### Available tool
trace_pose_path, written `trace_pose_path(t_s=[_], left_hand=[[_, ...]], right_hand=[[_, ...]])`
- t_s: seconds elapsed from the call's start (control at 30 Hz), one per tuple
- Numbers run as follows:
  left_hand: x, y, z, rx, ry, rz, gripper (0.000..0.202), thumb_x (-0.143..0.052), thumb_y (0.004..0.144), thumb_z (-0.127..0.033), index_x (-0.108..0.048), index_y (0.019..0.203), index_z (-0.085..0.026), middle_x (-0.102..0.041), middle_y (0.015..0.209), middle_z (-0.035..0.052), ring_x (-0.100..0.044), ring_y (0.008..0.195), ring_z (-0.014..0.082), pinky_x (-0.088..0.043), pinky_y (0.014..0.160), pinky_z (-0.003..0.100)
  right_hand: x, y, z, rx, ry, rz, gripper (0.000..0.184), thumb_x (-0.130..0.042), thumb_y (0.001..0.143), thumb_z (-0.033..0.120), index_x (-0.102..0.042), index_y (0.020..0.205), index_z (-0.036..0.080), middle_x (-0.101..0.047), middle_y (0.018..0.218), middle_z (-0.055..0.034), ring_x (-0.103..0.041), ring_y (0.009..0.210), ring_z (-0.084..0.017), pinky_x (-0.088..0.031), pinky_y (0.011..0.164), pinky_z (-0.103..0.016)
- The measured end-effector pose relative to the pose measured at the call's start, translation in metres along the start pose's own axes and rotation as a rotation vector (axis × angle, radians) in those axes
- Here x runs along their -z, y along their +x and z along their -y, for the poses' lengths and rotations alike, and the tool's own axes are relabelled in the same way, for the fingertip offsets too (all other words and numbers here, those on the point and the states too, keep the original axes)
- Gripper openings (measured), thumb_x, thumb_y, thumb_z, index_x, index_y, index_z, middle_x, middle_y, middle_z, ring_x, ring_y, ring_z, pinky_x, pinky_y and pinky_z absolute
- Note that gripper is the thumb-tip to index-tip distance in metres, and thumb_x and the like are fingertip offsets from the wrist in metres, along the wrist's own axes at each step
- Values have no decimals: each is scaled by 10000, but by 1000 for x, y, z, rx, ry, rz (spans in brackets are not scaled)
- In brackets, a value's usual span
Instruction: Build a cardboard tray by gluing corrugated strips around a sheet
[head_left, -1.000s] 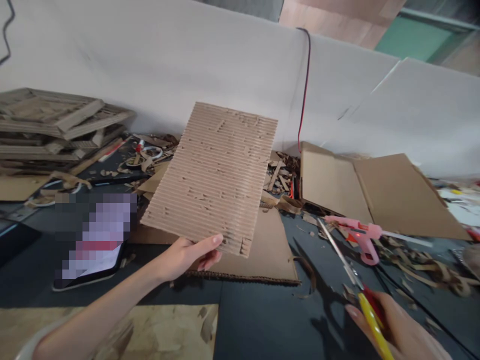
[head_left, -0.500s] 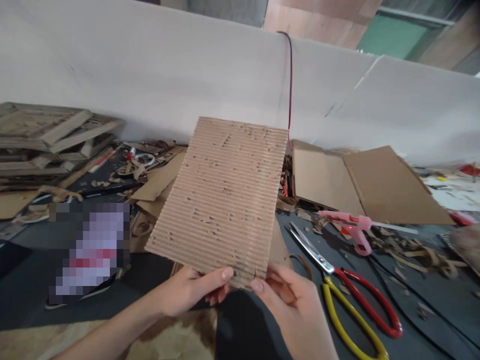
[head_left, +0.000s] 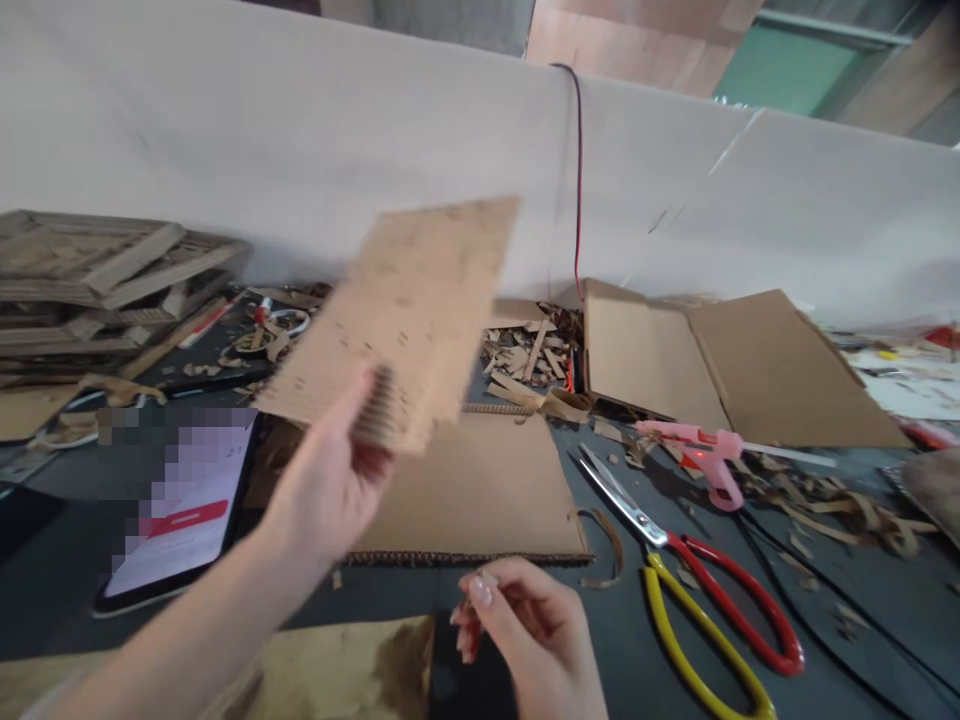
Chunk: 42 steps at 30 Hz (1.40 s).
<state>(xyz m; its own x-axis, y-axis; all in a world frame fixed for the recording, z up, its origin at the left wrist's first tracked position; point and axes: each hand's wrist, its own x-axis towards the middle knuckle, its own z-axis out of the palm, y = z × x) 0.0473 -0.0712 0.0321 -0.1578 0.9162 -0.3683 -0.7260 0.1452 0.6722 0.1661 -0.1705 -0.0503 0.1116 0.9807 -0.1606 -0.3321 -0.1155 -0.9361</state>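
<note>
Pinching the corrugated sheet (head_left: 409, 300) at its lower edge, the left hand (head_left: 330, 490) holds it up; it seems light, stiff, easily creased. The grip of the right hand (head_left: 525, 630) is curled closed.

Scissors (head_left: 664, 548) and glue gun (head_left: 712, 452) rightward

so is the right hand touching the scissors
Apart. The head view shows the right hand curled near the bottom edge, with bare dark table between it and the scissors.
</note>
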Motion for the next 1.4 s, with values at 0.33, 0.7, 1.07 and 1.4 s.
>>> trace_pose_path(t_s=[0.33, 0.7, 1.07, 1.4], left_hand=[[-18, 104, -19, -357, 895, 544, 528, -144, 899, -330, -462, 1169, -6, -629, 1062, 99, -573, 990, 159, -398, 836, 302], [15, 112, 26, -553, 1796, 831, 263, -469, 728, -85, -655, 912, -116, -654, 977, 144, -554, 976, 281, -370, 864, 412], [33, 36, 21, -546, 1477, 749, 433, -549, 770, -313, -520, 1175, -161, -570, 1131, 118, -544, 977, 236, -411, 849, 353], [54, 18, 49, 146, 747, 569, 191, -639, 708, -325, -710, 761, -155, -691, 703, 38, -596, 713, 154, -444, 727, 261]], right_hand=[[71, 9, 26, 368, -380, -208, 59, -691, 647, 239, -722, 689, 212, -646, 790, -54, -635, 690, -149, -524, 566, -178], [85, 31, 62, 417, -638, -209, 72, -667, 667, 245, -650, 699, 183, -699, 713, -38, -657, 652, -171, -554, 609, -237], [34, 69, 66, 555, -809, 67, 37, -614, 732, 199, -645, 741, 181, -694, 725, -17, -646, 662, -146, -521, 642, -244], [24, 74, 24, 779, -802, 261, 103, -564, 759, 94, -642, 757, 161, -673, 747, -57, -628, 703, -147, -516, 658, -256]])
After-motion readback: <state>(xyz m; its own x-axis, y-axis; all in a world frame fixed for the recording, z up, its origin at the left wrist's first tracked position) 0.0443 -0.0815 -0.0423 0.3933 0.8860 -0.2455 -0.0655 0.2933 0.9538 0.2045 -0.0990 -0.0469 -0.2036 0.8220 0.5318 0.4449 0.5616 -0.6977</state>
